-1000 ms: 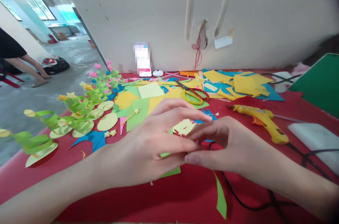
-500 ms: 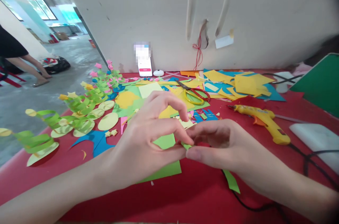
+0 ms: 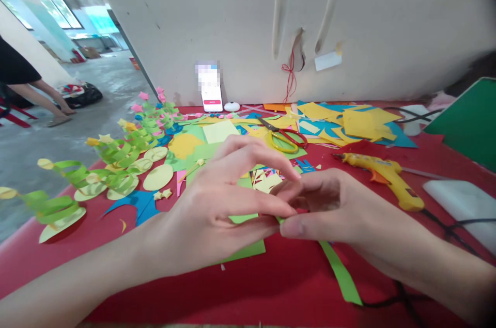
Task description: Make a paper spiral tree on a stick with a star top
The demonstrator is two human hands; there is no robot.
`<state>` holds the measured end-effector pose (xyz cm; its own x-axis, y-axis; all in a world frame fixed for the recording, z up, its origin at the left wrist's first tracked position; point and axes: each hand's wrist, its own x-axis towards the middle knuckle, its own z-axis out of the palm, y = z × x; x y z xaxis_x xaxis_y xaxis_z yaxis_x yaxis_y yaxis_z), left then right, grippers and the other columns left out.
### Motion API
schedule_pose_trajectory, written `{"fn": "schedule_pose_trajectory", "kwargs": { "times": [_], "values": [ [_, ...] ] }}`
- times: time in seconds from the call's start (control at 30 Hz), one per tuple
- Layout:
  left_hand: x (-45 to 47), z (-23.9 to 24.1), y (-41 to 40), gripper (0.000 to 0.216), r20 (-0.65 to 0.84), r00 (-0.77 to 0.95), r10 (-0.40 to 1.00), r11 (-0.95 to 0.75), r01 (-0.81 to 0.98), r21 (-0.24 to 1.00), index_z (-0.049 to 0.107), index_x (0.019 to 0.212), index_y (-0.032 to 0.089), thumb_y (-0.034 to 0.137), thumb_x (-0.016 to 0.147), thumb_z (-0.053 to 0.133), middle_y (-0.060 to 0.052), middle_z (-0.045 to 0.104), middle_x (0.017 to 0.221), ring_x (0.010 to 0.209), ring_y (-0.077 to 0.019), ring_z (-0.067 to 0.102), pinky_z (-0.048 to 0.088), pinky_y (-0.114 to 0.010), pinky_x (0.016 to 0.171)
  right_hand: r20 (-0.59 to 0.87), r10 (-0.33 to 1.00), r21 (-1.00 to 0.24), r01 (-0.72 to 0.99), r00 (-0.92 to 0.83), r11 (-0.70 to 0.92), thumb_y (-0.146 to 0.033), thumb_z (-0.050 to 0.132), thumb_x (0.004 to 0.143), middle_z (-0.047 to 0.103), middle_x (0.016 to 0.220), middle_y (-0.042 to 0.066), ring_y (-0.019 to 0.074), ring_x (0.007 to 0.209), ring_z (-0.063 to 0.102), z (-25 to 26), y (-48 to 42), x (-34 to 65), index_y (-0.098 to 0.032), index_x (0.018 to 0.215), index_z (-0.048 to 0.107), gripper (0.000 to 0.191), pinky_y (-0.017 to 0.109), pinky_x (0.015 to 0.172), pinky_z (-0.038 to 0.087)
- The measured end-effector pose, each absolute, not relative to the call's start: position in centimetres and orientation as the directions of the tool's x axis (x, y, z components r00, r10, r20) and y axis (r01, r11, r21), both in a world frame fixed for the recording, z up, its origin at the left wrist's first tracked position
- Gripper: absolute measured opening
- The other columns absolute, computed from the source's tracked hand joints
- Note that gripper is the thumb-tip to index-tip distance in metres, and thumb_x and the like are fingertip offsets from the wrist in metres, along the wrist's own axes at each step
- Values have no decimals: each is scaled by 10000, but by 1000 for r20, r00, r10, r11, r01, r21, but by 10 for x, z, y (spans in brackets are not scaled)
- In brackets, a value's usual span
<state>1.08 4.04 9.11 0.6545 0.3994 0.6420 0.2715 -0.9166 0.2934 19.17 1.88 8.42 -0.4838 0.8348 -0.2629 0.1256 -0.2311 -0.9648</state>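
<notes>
My left hand [image 3: 217, 209] and my right hand [image 3: 329, 212] meet fingertip to fingertip over the red table [image 3: 271, 286], both pinched on a narrow green paper strip [image 3: 341, 274]. The strip's free end trails down and to the right from under my right thumb. A green paper sheet [image 3: 246, 250] lies flat beneath my left hand. Just behind the fingers sits a pale yellow cut-out scrap [image 3: 267, 181].
Yellow-and-red scissors [image 3: 284, 139] and a yellow glue gun [image 3: 383, 175] with a black cord lie behind my hands. Green spiral paper trees [image 3: 112, 155] stand at left. Yellow and blue sheets [image 3: 356, 121], a phone [image 3: 211, 95] and a green board [image 3: 468, 121] sit further back. A person bends at far left.
The green strip's free end has swung from pointing down to trailing longer to the right. My left fingers curled closer over the pinch, and both hands stayed in place.
</notes>
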Motion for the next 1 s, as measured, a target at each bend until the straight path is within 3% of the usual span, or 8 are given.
{"fn": "schedule_pose_trajectory", "kwargs": {
  "times": [0.2,0.4,0.67,0.8,1.0],
  "values": [
    [11,91,44,126,589,738,329,-943,226,243,680,766,172,71,719,623,-73,619,969,963,-192,506,426,-355,863,-264,826,-962,193,-497,-192,-342,661,702,653,769,15,133,737,584,83,20,190,-173,793,667,192,244,680,444],
    [11,89,40,98,614,641,461,-887,312,340,661,648,202,127,711,659,-38,580,876,930,-190,508,442,-341,817,-175,849,-974,212,-499,-76,-277,667,694,634,786,-35,98,706,559,79,19,190,-229,818,648,134,199,642,450],
    [9,86,37,137,562,656,504,-856,292,427,590,601,184,149,712,661,-35,505,901,941,-185,488,444,-331,800,-145,862,-971,238,-485,-29,-291,687,667,571,690,-57,75,661,503,81,13,188,-232,735,636,103,164,612,419],
    [10,86,38,129,570,671,475,-877,303,374,599,614,179,177,731,652,-49,518,913,959,-187,475,425,-330,836,-139,847,-965,264,-513,1,-301,642,705,608,730,-32,98,684,522,81,15,189,-207,741,636,101,191,632,435],
    [7,90,41,96,454,807,377,-922,280,267,660,737,221,152,762,597,-45,540,1143,1094,-217,423,402,-359,922,-175,823,-933,358,-541,37,-316,598,726,671,738,-6,144,688,594,82,21,193,-212,768,668,132,236,623,463]
  ]
}}
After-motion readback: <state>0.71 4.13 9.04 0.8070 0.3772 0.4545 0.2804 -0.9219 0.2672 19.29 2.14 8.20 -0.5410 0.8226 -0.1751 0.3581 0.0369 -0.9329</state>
